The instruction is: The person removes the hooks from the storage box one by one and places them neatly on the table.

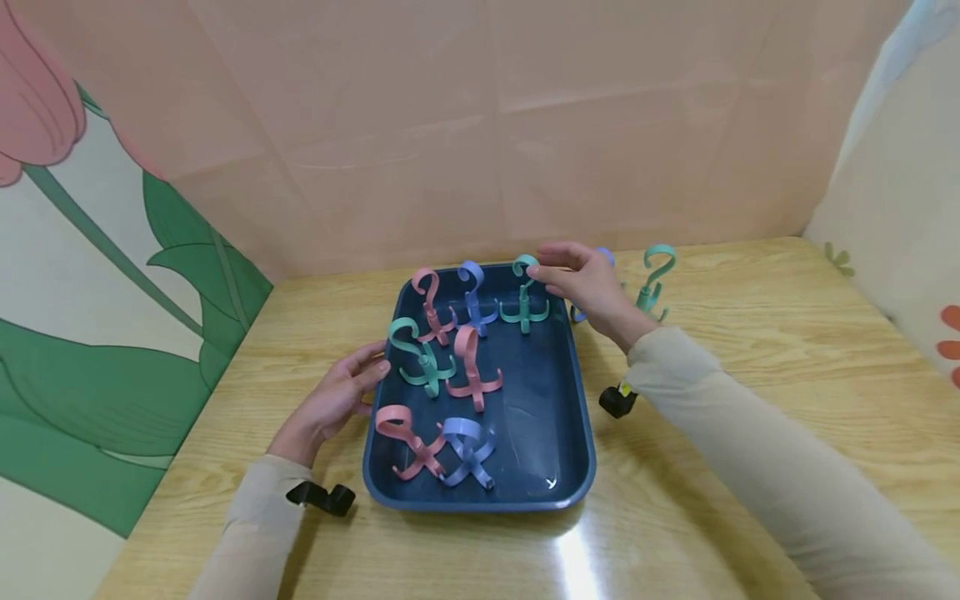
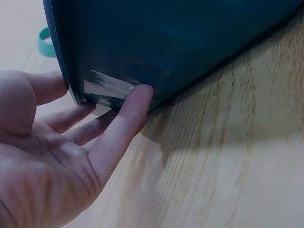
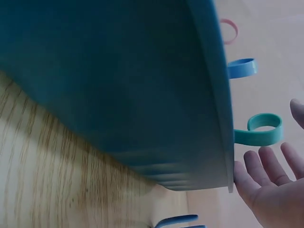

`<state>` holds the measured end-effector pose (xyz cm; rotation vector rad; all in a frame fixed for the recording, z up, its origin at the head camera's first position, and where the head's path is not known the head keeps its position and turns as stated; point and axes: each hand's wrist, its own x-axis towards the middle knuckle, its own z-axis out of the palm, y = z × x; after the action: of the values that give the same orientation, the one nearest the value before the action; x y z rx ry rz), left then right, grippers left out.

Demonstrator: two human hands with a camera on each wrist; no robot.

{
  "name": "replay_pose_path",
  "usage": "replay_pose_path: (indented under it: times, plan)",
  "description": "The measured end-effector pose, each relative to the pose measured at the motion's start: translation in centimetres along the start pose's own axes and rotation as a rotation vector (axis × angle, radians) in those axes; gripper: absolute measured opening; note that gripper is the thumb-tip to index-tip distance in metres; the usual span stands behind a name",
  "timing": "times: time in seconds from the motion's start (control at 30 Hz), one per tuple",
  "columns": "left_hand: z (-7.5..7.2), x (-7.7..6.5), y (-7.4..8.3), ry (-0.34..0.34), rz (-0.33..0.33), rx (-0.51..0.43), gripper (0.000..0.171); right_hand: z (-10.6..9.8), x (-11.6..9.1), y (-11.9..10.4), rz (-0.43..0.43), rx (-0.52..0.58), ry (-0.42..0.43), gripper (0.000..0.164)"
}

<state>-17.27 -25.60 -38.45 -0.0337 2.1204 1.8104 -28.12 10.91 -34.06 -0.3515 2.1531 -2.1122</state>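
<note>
My left hand (image 1: 335, 406) holds the left side of a dark blue tray (image 1: 480, 505), thumb at the rim; in the left wrist view the fingers (image 2: 137, 102) press its outer wall. Several plastic multi-prong hooks stand or lean in the tray. At the back right corner is a green hook (image 1: 524, 310), its curl (image 3: 259, 137) rising above the rim. My right hand (image 1: 588, 287) is beside that curl with fingers loosely spread; the right wrist view shows a gap between them and a fingertip (image 3: 243, 178) right at the tray's edge.
A pink hook (image 1: 430, 312) and blue hook (image 1: 476, 304) line the back; a green hook (image 1: 425, 367) and pink hook (image 1: 474, 379) sit mid-tray; another pink hook (image 1: 416, 450) and blue hook (image 1: 468, 454) are in front. Outside right stands another green hook (image 1: 652, 283), near a partly hidden blue hook (image 1: 606, 255).
</note>
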Motion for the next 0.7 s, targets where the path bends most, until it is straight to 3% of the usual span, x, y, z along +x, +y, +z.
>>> replay_pose_path:
  times: [0.27, 0.7]
  plan:
    - [-0.1, 0.0, 0.0, -0.003, -0.001, -0.001, 0.056, 0.7, 0.8, 0.3, 0.042, 0.029, 0.009, 0.051]
    - [-0.2, 0.1, 0.0, -0.002, -0.002, 0.002, 0.057, 1.5, 1.2, 0.1, 0.073, -0.027, -0.024, 0.045]
